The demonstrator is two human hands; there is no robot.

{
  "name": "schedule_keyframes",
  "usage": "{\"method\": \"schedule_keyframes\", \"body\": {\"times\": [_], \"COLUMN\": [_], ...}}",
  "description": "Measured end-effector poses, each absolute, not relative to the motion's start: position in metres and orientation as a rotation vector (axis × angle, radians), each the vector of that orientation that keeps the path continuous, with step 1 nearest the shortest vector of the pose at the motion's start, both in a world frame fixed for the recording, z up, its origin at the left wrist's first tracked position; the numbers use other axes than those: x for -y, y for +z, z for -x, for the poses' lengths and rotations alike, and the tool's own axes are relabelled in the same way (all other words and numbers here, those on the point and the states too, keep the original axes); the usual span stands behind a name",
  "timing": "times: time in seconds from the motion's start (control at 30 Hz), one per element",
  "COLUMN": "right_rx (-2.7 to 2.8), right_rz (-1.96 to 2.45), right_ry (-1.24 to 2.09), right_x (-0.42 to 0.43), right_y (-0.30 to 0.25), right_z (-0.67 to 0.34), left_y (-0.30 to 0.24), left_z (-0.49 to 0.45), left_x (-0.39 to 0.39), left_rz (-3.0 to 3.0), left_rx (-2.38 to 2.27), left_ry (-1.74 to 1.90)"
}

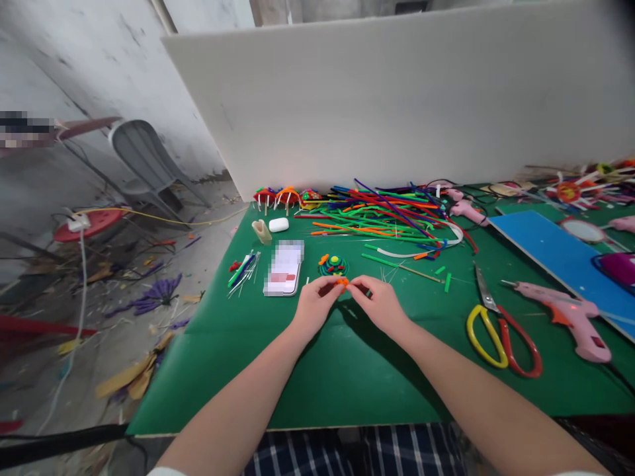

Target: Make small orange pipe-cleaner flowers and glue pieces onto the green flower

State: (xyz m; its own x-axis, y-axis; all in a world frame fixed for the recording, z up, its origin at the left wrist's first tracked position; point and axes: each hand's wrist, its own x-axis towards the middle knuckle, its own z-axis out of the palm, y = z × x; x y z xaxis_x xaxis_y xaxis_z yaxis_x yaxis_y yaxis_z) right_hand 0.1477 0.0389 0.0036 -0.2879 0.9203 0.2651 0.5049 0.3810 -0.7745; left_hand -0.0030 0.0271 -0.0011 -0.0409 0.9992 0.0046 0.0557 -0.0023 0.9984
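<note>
Bare forearms [243, 403] reached over the green surface [203, 363]; the left hand [317, 304] and right hand [381, 304], nearly closed, pinched a small orange piece [342, 283] between them, near the coloured disc [334, 262]; uneven pulling could have bent or dropped it.

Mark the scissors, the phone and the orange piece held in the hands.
Scissors [489, 300], head view: metal near the handles.
Phone [284, 267], head view: pixelated screen.
Orange piece [342, 283], head view: its visible middle.

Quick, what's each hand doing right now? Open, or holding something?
Left hand: closed, pinching one side of a small, lumpy orange piece, maybe pipe cleaner.
Right hand: closed, pinching the orange piece's other side.
</note>
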Motion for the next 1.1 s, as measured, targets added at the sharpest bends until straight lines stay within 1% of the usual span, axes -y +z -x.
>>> {"method": "schedule_keyframes", "body": {"times": [0.27, 0.53, 0.67, 0.8, 0.97, 1.1], "right_rx": [1.906, 1.964, 1.987, 1.932, 1.806, 1.811], "right_rz": [1.253, 1.258, 1.246, 1.220, 1.201, 1.182], "right_ry": [0.821, 0.821, 0.768, 0.756, 0.872, 0.887], "right_x": [-0.040, -0.038, -0.036, -0.035, -0.037, -0.037], "right_y": [0.002, 0.001, 0.002, 0.004, 0.007, 0.007], "right_z": [-0.148, -0.148, -0.146, -0.148, -0.151, -0.151], "left_y": [0.004, 0.007, 0.008, 0.008, 0.007, 0.007], "left_z": [0.004, 0.002, 0.002, 0.004, 0.007, 0.006], "left_x": [-0.021, -0.015, -0.014, -0.017, -0.022, -0.022], "left_rz": [-1.495, -1.656, -1.696, -1.567, -1.276, -1.272], "left_rx": [-1.352, -1.392, -1.392, -1.339, -1.202, -1.198], "left_ry": [1.150, 1.131, 1.129, 1.184, 1.241, 1.216]}}
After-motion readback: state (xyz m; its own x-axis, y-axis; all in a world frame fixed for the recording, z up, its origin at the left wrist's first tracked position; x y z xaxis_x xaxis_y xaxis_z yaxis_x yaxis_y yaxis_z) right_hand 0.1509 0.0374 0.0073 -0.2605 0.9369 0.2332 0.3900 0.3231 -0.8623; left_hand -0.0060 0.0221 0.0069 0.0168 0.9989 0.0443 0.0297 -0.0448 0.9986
